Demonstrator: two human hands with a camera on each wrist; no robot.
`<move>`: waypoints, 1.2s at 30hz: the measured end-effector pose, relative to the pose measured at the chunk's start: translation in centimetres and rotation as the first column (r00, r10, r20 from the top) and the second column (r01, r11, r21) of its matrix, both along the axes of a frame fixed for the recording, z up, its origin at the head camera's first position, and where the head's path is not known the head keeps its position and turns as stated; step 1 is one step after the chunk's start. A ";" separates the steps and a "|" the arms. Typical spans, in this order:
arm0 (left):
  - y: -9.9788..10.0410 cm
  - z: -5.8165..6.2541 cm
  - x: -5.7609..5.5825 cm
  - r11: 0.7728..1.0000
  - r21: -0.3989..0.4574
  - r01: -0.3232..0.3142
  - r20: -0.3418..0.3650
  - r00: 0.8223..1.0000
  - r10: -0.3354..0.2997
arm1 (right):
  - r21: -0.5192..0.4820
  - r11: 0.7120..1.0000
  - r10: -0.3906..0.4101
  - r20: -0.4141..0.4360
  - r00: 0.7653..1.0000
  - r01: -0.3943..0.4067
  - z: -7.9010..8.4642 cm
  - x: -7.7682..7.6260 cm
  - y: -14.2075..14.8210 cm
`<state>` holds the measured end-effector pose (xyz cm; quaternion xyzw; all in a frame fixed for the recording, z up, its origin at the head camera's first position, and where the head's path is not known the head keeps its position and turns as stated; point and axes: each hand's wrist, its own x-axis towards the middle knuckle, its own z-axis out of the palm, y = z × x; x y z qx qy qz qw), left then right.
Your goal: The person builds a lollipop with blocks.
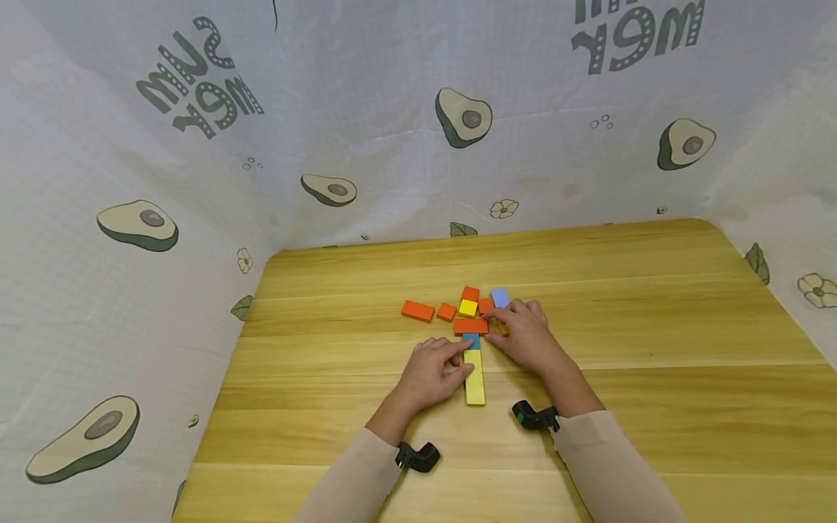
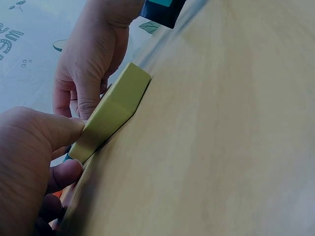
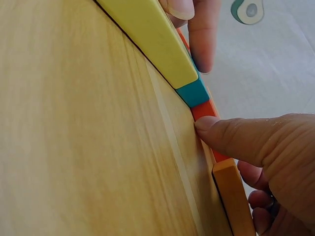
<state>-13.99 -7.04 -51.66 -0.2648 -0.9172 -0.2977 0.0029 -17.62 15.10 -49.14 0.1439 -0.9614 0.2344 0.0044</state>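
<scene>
My left hand (image 1: 431, 372) lies beside a long yellow block (image 1: 475, 388). Its extended index finger touches a small blue block (image 1: 471, 340), and its thumb meets the yellow block's side. The right hand (image 1: 525, 338) pinches the right end of a red bar (image 1: 467, 326) between thumb and index finger. In the right wrist view the thumb tip presses the red bar (image 3: 205, 109), right by an orange block (image 3: 229, 187). Yellow, blue and red pieces form a column with the red bar across its top. From above, the right hand partly covers the orange block.
Beyond the bar lie a small yellow block (image 1: 468, 309) and red blocks (image 1: 470, 293) (image 1: 485, 306). A lavender block (image 1: 500, 297) is at the right; a small red block (image 1: 447, 311) and a longer red block (image 1: 417, 311) lie left. A printed curtain (image 1: 379, 109) surrounds the wooden table (image 1: 327, 290).
</scene>
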 end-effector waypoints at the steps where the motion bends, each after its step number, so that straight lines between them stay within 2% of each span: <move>1: 0.0 0.0 0.0 1.000 0.002 0.000 0.003 1.000 0.000 | 0.000 1.000 0.000 0.001 1.000 0.000 0.0 0.0 0.0; 36: 0.3 0.3 0.0 1.000 -0.007 -0.014 0.036 0.999 0.015 | 0.006 1.000 0.010 -0.024 1.000 -0.010 0.4 0.4 0.0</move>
